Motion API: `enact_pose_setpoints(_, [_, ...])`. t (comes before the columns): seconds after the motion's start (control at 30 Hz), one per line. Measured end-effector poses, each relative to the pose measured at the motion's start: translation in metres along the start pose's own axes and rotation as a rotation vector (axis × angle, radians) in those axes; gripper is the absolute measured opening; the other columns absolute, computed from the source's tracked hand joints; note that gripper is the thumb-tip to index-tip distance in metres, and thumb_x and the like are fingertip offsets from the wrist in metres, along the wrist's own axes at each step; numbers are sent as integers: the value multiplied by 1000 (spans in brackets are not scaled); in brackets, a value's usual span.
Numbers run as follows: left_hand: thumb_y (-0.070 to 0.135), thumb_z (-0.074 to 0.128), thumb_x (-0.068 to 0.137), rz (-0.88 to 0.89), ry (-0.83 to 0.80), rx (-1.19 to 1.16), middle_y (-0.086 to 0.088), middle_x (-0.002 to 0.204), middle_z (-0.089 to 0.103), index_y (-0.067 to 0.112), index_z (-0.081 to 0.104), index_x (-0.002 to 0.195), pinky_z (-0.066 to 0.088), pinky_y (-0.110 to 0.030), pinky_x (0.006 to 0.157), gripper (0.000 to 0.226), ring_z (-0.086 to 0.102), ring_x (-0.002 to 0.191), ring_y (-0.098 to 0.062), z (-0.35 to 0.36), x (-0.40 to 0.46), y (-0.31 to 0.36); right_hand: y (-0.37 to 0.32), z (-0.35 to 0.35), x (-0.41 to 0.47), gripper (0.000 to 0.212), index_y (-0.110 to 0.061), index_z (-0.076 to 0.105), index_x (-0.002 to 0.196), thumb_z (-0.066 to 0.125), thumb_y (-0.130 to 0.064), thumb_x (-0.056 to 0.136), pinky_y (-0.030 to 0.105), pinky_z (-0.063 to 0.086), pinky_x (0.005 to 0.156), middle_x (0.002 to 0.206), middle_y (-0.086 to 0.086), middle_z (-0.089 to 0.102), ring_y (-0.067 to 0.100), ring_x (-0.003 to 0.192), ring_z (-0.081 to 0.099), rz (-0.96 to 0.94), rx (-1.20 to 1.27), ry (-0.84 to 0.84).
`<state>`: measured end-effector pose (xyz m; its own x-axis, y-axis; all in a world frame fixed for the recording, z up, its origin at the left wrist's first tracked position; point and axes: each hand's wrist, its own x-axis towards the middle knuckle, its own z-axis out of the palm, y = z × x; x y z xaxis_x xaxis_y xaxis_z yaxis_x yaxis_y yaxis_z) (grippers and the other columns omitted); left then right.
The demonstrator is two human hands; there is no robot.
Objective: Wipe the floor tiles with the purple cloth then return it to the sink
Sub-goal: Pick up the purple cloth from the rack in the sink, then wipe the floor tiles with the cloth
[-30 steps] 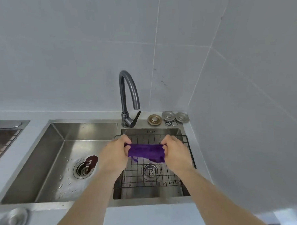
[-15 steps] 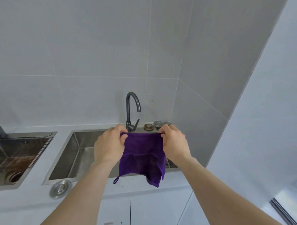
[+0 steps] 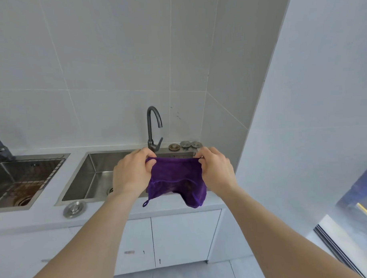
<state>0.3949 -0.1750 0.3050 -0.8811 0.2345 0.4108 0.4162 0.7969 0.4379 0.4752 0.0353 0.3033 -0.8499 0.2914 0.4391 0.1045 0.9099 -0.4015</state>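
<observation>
Both hands, left and right, fingers pinching the cloth taut above the sink; floor wiping and the cloth's return not yet begun.

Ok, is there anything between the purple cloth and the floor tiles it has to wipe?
Nothing visible. The purple cloth hangs spread between the left hand and right hand, in front of the sink. The floor tiles below, by the cabinet doors, look bare.

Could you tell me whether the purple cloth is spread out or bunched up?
Spread out: both hands pinch the purple cloth by its top corners, so it hangs open.
</observation>
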Motion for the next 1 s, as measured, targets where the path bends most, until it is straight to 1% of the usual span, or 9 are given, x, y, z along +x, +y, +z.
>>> enact_pose_setpoints(0.17, [34, 62, 97, -18, -41, 16, 6, 97, 72, 33, 67, 103, 41, -34, 68, 9, 67, 93, -28, 21, -58, 21, 35, -6, -54, 22, -23, 62, 102, 45, -9, 99, 43, 52, 71, 101, 1, 62, 35, 83, 60, 48, 31, -60])
enact_pose_setpoints(0.3, [34, 63, 96, -61, -91, 10, 6, 96, 72, 32, 68, 101, 41, -35, 69, 7, 67, 92, -28, 50, -113, 22, 61, 8, -105, 22, -21, 64, 104, 46, -8, 98, 40, 50, 70, 101, 5, 65, 34, 83, 61, 86, 72, -109])
enact_pose_setpoints(0.4, [35, 60, 98, -89, -170, 33, 4, 99, 73, 31, 68, 104, 47, -39, 73, 11, 67, 91, -30, 76, -154, 15, 80, 26, -147, 24, -19, 65, 108, 47, -6, 98, 39, 48, 70, 104, 6, 65, 35, 85, 61, 132, 83, -183])
enact_pose_setpoints(0.5, [34, 59, 98, -118, -252, 27, 4, 98, 72, 30, 67, 104, 48, -39, 72, 11, 67, 89, -30, 105, -189, 2, 98, 50, -187, 23, -18, 64, 108, 46, -7, 99, 37, 43, 67, 103, 7, 64, 38, 82, 60, 180, 69, -261])
enact_pose_setpoints(0.57, [34, 59, 98, -128, -304, 28, 4, 98, 72, 29, 67, 104, 47, -38, 70, 11, 66, 87, -30, 126, -210, -9, 109, 70, -210, 23, -18, 64, 106, 45, -8, 99, 38, 43, 65, 101, 7, 62, 40, 78, 60, 214, 53, -301])
enact_pose_setpoints(0.7, [34, 58, 98, -137, -386, 5, 5, 96, 66, 27, 65, 103, 48, -38, 70, 11, 65, 87, -26, 173, -248, -43, 124, 118, -253, 22, -21, 64, 104, 46, -9, 99, 42, 51, 64, 98, 4, 62, 38, 74, 59, 280, 31, -357])
enact_pose_setpoints(0.87, [32, 60, 98, -156, -484, -18, 10, 99, 63, 27, 64, 99, 47, -35, 67, 6, 61, 92, -19, 241, -301, -105, 141, 198, -310, 24, -22, 64, 103, 47, -6, 97, 44, 53, 64, 97, 3, 62, 37, 73, 60, 361, 25, -453])
enact_pose_setpoints(0.93, [31, 60, 98, -155, -529, -6, 12, 94, 64, 27, 62, 97, 44, -34, 64, 5, 60, 90, -18, 269, -325, -133, 148, 234, -335, 22, -22, 63, 100, 50, -5, 94, 46, 54, 64, 96, 2, 63, 37, 73, 61, 388, 40, -505])
enact_pose_setpoints(1.0, [30, 59, 98, -159, -581, 5, 13, 85, 61, 26, 61, 96, 39, -33, 60, 6, 59, 84, -18, 299, -351, -162, 155, 270, -364, 23, -23, 62, 98, 56, -2, 90, 47, 55, 65, 94, 0, 66, 35, 75, 62, 405, 57, -565])
